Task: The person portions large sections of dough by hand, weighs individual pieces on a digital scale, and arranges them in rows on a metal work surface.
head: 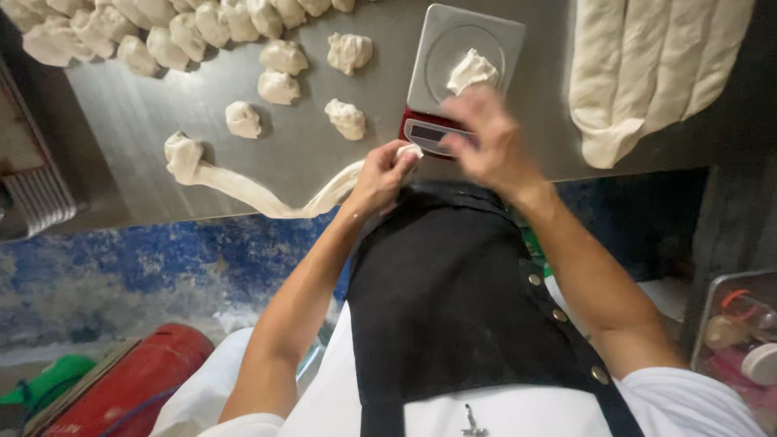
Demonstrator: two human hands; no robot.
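Observation:
My left hand grips the near end of a long dough rope that trails left along the steel table's front edge to a thicker lump. My right hand, blurred, hovers with fingers apart just in front of a small kitchen scale with a red base. A dough piece sits on the scale's platform. The right hand holds nothing that I can see.
Several portioned dough pieces lie scattered and heaped toward the table's far left. Long dough logs lie at the far right. A red cylinder lies on the floor at lower left; a clear container stands at lower right.

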